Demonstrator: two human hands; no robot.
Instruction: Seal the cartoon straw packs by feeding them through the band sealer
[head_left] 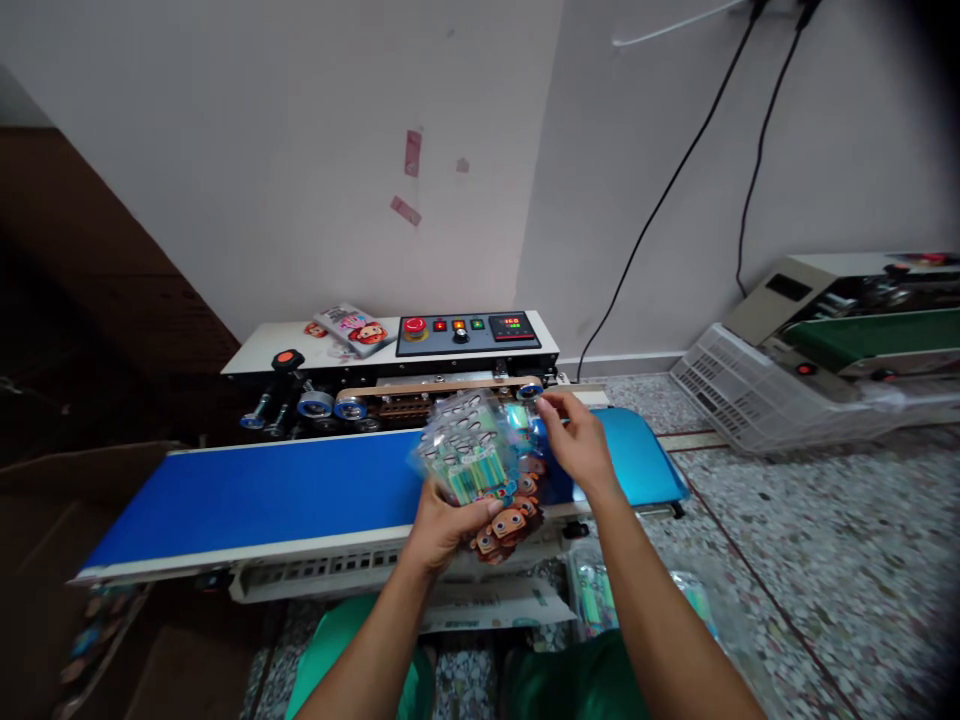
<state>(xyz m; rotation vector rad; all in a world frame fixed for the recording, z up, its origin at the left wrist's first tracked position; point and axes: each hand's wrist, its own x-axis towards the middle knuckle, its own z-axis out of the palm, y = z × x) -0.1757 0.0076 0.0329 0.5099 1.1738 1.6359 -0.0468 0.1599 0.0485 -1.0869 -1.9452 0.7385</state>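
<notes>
My left hand (pixel 444 525) is closed around a fanned bunch of clear plastic packets (pixel 474 465) with green and yellow strips inside. Brown cartoon faces (pixel 510 522) show at the lower end of the bunch. At the right end of the band sealer (pixel 480 362), my right hand (pixel 577 440) pinches the edge of one clear packet (pixel 519 418). That packet lies close to the sealer's feed end; whether it touches the band I cannot tell. Below both hands runs the sealer's blue conveyor belt (pixel 300 490).
A printed pack (pixel 354 328) lies on the sealer's top, beside the control panel (pixel 469 333). More packets (pixel 596 595) are in a clear container on the floor. To the right stand a white crate (pixel 720 390) and a second machine with a green belt (pixel 870 335). Cardboard boxes (pixel 45 500) stand left.
</notes>
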